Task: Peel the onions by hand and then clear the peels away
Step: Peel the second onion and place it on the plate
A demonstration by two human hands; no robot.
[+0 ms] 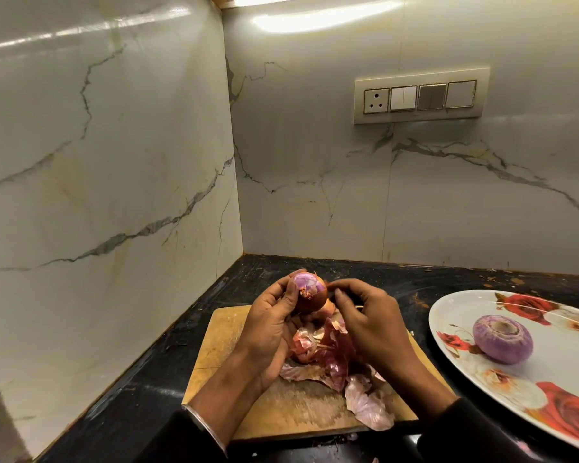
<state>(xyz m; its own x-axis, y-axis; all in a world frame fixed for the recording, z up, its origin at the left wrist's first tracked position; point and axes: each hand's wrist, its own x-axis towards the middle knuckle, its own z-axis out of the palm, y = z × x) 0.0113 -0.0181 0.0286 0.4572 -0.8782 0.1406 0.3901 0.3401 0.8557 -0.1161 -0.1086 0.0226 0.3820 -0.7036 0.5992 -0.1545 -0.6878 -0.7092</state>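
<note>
I had the left hand (268, 324) curled round a half-peeled onion (310, 293), holding it up above the wooden cutting board (221, 332). Purple flesh showed on its upper side; brown skin still covered the lower part. My right hand (370, 324) was just beside the onion, fingers curled, fingertips at its right edge, apparently pinching a thin strip of skin (332, 286) there. Below both hands, a heap of loose peels (331, 359) lay on the board, some spilling toward its near edge. Well off to the right of the grip, a fully peeled onion (502, 339) sat on a rose-patterned plate (465, 304). Board and plate rested on the dark countertop (141, 389).
</note>
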